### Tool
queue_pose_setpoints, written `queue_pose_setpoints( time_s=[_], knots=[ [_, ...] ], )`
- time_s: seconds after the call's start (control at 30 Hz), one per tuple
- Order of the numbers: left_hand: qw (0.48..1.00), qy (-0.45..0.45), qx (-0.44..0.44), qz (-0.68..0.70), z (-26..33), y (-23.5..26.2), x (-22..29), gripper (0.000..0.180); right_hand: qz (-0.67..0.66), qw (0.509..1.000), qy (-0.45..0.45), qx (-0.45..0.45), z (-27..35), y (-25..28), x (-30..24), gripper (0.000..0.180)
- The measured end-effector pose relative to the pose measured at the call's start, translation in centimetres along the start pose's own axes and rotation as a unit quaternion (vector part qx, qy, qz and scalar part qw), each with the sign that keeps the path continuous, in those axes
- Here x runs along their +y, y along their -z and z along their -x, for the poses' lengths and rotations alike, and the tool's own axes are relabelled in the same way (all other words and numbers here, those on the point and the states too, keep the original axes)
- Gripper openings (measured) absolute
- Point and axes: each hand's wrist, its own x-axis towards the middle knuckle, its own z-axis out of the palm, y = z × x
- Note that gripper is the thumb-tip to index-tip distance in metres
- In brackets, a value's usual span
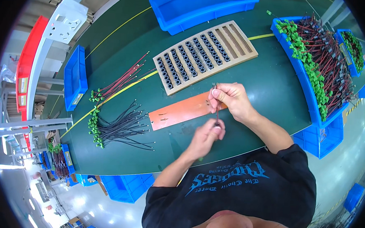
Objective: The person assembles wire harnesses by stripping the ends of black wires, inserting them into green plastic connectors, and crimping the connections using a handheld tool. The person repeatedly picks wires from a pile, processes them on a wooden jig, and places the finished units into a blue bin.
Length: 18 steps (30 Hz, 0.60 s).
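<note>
In front of my body, both hands are closed on a thin lead of dark and reddish wires [217,112] that runs between them. My right hand [234,101] pinches its upper end, and short tips stick up past the fingertips. Below and to the left, my left hand [207,139] grips the lower part in a fist. A small green piece [200,158] shows under the left hand; whether it belongs to this lead I cannot tell. Behind the hands lies an orange strip board [176,111] with small dark slots, its right end partly covered by my right hand.
Beyond the board is a wooden tray [167,87] with rows of black round parts. Black wires [122,125] and red wires [124,78] with green connectors lie at left. A blue bin [294,64] heaped with wired parts stands right; another blue bin [204,10] sits at the back.
</note>
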Motion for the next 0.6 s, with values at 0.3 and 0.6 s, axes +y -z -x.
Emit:
queue_pose_setpoints(
  time_s=[0.3,0.6],
  knots=[
    [0.980,0.035,0.022,0.193,-0.1,0.9,-1.2,0.028,0.149,0.984,0.091,0.040,0.3,0.8,-1.6,0.030],
    [0.946,-0.215,0.014,-0.244,-0.7,-0.4,3.1,0.031,0.149,0.981,0.026,0.119,8.3,4.1,-8.2,0.022]
  ],
)
